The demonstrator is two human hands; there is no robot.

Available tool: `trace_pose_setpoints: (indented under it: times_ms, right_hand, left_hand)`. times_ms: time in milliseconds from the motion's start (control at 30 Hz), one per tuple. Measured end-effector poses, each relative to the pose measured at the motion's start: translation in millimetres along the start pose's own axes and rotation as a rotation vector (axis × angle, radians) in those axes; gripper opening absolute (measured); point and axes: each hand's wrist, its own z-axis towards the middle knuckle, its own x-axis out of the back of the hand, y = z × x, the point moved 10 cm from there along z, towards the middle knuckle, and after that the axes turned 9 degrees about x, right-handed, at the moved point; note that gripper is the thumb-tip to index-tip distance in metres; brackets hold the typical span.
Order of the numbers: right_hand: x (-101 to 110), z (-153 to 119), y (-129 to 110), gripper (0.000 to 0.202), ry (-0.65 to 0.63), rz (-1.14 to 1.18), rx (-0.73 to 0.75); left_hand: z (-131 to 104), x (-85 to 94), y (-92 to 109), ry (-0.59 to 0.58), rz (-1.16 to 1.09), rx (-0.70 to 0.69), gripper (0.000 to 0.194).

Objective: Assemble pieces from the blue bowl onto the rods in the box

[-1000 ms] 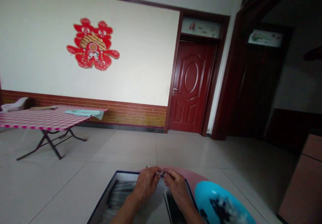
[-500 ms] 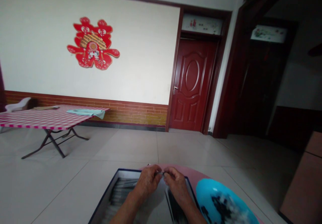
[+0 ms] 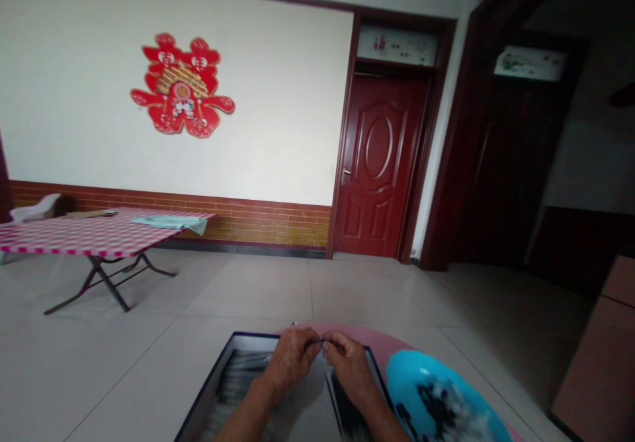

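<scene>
My left hand (image 3: 296, 357) and my right hand (image 3: 348, 360) meet above a shallow dark-rimmed box (image 3: 211, 374), fingertips pinched close together. Between them is something small and dark, too little to name. Thin greyish rods or strips (image 3: 241, 376) lie along the box's left side, blurred. A dark narrow tray (image 3: 342, 405) sits in the box's right part, partly hidden under my right forearm. Just right of the box stands a bright blue basin (image 3: 407, 370) with black and whitish small pieces (image 3: 444, 405) in it.
Box and basin rest on a pink round surface (image 3: 374, 344). Farther left stands a folding table (image 3: 89, 235) with a checked cover and a pale green cloth (image 3: 171, 222). A red door (image 3: 380, 164) is in the far wall. A brownish cabinet (image 3: 602, 356) stands at the right edge.
The fingertips of both hands have drawn slightly closer together, and less of the small thing between them shows. Otherwise the view has only shifted a little.
</scene>
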Motion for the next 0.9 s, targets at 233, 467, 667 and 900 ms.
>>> trace_pose_setpoints:
  times_ms: [233,467,667,900]
  right_hand:
    - [-5.1,-1.1,12.0,0.020,-0.013,0.121,-0.055]
    - [-1.3,-2.0,10.0,0.030,-0.006,-0.099,0.002]
    - [2.0,-2.4,7.8,0.033,-0.010,-0.213,0.003]
    - [-6.8,-2.0,10.4,0.023,-0.084,-0.282,0.048]
  left_hand:
    - [-2.6,2.1,-9.7,0.152,0.112,-0.043,0.017]
    - [-3.8,1.4,-0.5,0.130,0.098,-0.084,0.015]
    - [-4.1,0.2,1.4,0.106,0.105,-0.056,0.015]
    - [-6.0,3.1,4.1,0.158,0.121,-0.094,0.014]
